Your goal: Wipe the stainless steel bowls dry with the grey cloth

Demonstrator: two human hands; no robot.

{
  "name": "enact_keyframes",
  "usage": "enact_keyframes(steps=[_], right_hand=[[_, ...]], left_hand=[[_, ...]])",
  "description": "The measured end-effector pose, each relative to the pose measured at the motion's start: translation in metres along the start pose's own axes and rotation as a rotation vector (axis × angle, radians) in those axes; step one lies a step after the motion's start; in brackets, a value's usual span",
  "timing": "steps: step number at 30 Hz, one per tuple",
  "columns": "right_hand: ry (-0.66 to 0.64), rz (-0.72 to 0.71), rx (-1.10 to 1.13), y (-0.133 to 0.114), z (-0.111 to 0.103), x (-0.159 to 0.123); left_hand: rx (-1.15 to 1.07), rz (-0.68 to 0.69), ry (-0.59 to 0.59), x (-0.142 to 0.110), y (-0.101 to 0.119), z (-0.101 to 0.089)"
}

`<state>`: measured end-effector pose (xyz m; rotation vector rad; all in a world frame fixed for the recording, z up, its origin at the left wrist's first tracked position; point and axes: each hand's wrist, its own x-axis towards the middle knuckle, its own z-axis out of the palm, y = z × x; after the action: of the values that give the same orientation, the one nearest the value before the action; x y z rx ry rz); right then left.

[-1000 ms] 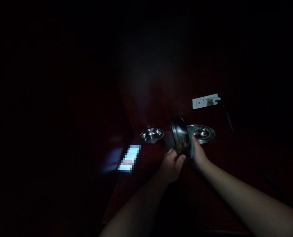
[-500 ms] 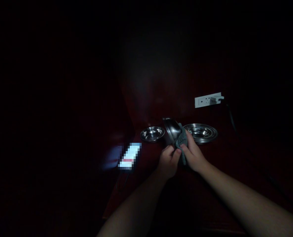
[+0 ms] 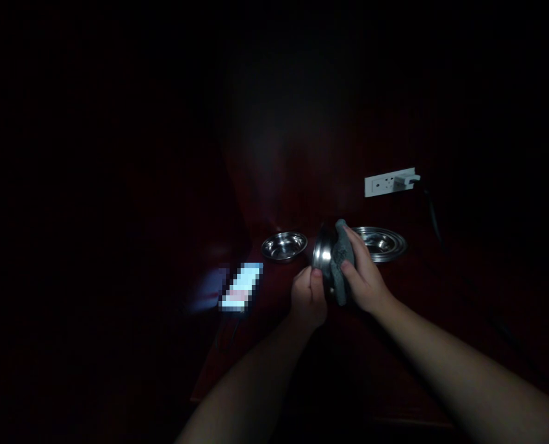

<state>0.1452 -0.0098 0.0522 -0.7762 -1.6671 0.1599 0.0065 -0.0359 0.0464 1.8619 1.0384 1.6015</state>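
A shiny steel bowl [image 3: 321, 254] is held up on its side, its outer base facing right. My left hand [image 3: 309, 296] is closed on the bowl's lower rim, thumb on the outside. Against the base lies a grey-green cloth [image 3: 343, 259], pressed there by my right hand [image 3: 366, 276], whose fingers and thumb grip it. The cloth hides much of the bowl's underside. Behind and to the left, another steel bowl [image 3: 284, 247] sits upright on the dark red table. Several nested steel dishes [image 3: 397, 245] stand behind my right hand, partly covered by it.
A lit phone [image 3: 241, 287] lies left of the bowls, its screen blurred, with a thin cable below it. On the back wall is a white socket [image 3: 380, 184] with a plug and a dark cord [image 3: 432, 216] hanging down. The surroundings are very dark.
The bowl has turned so its base faces more to the right. My right hand has spread the cloth more fully over the base, and my left hand has shifted slightly left.
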Motion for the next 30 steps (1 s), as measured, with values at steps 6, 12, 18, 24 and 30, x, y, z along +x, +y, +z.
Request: enact_keyframes(steps=[6, 12, 18, 24, 30], right_hand=[[0.033, 0.131, 0.152, 0.009, 0.001, 0.0], [0.042, 0.31, 0.221, 0.02, 0.005, -0.001], [-0.043, 0.419, 0.187, 0.026, 0.01, -0.003], [-0.138, 0.394, 0.1, 0.025, 0.011, -0.005], [-0.2, 0.206, -0.038, 0.022, 0.005, -0.006]], left_hand=[[-0.055, -0.011, 0.034, -0.002, -0.002, 0.0], [-0.116, -0.039, 0.097, -0.003, 0.002, 0.001], [-0.316, -0.195, 0.324, 0.005, -0.005, 0.006], [-0.659, -0.426, 0.613, 0.028, -0.016, 0.006], [-0.967, -0.664, 0.742, 0.04, -0.014, -0.001]])
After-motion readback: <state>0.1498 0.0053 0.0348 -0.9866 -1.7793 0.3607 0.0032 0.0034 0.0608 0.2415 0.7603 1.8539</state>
